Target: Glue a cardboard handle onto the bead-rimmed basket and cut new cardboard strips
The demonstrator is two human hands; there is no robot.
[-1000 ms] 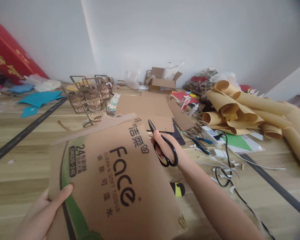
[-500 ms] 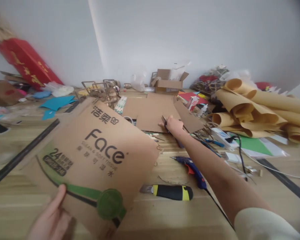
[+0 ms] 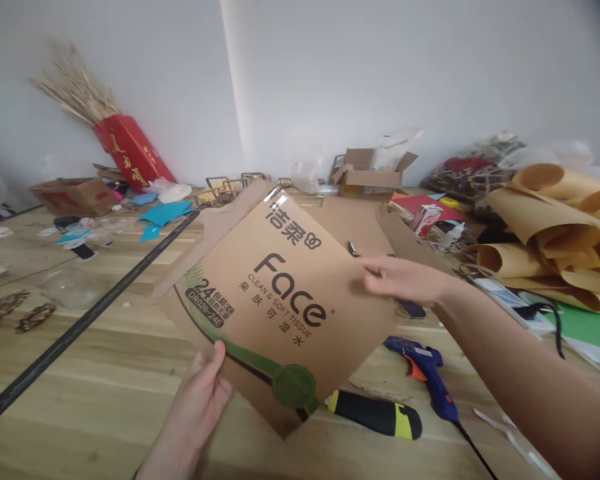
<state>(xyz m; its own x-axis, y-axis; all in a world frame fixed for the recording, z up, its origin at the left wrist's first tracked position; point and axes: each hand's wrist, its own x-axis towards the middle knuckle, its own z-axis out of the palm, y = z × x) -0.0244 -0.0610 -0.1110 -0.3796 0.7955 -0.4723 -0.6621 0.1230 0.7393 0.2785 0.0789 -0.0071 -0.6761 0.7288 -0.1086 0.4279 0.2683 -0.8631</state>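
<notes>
A printed sheet of cardboard (image 3: pixel 275 307) with a folded flap along its left side is held up in front of me, tilted. My left hand (image 3: pixel 205 387) grips its lower left edge, thumb on the printed face and fingers behind. At the right edge, my right hand (image 3: pixel 390 277) has closed on the sheet, its thumb in front. Just beyond that hand, the tip of a dark metal tool, probably scissors (image 3: pixel 352 249), shows over a flat brown cardboard piece (image 3: pixel 350 217). A utility knife (image 3: pixel 375 413) lies below the sheet, its blade hidden behind it. Right of it rests a blue glue gun (image 3: pixel 427 373).
Rolled brown paper (image 3: pixel 555 227) and green paper (image 3: pixel 590 337) lie to the right. An open cardboard box (image 3: pixel 373 179) stands at the back. Leftward are blue sheets (image 3: pixel 165 215), a clear jar (image 3: pixel 70 287), and a red box (image 3: pixel 130 153) of sticks.
My right hand has left the scissors on the flat cardboard and come back to the printed sheet's right edge. The view has turned left, and the sheet sits farther right in it.
</notes>
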